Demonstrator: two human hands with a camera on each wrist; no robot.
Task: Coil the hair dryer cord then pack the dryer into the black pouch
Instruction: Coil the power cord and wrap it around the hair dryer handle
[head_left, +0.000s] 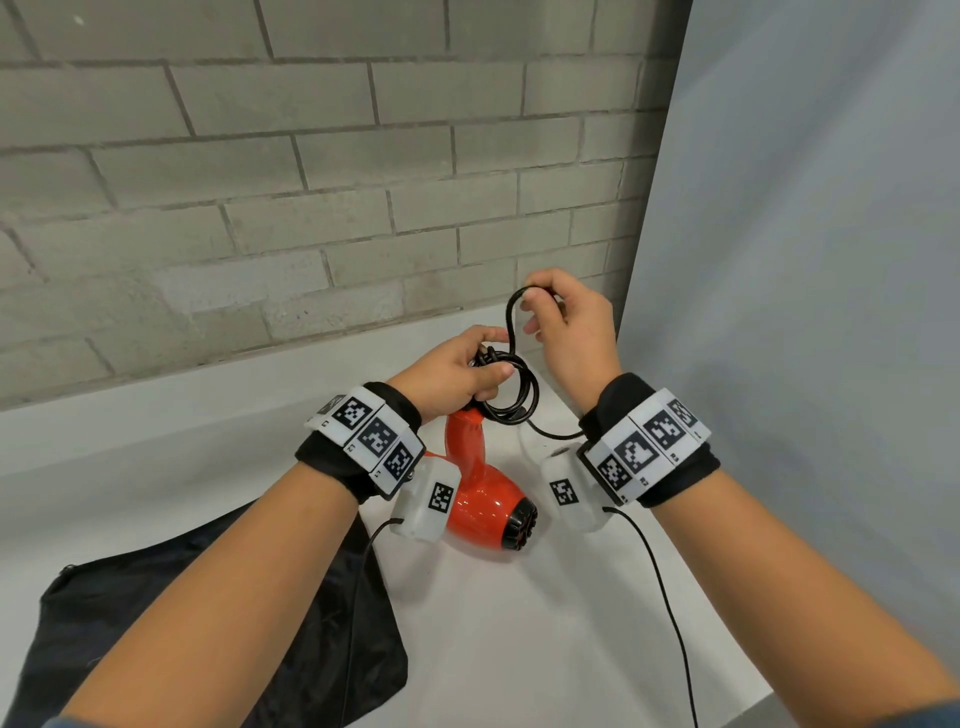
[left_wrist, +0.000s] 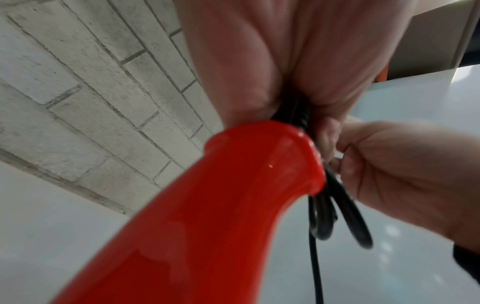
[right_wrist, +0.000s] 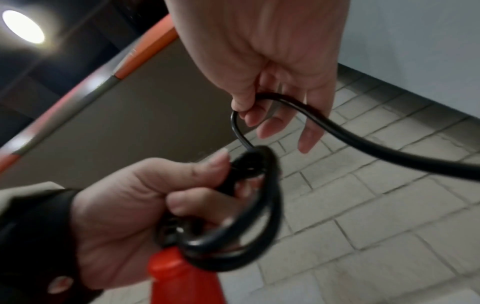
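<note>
Coiling in hand: your left hand (head_left: 457, 371) clamps the glossy black cord (head_left: 511, 400) loops; your right hand (head_left: 563, 332) pinches the next loop. Lay it onto the bundle.

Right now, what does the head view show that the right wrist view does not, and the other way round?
Only the head view shows the black pouch on the table and the dryer's round body. Only the right wrist view shows a ceiling lamp. Both show the left hand gripping the coiled cord at the red dryer handle, and the right hand pinching a loop.
</note>
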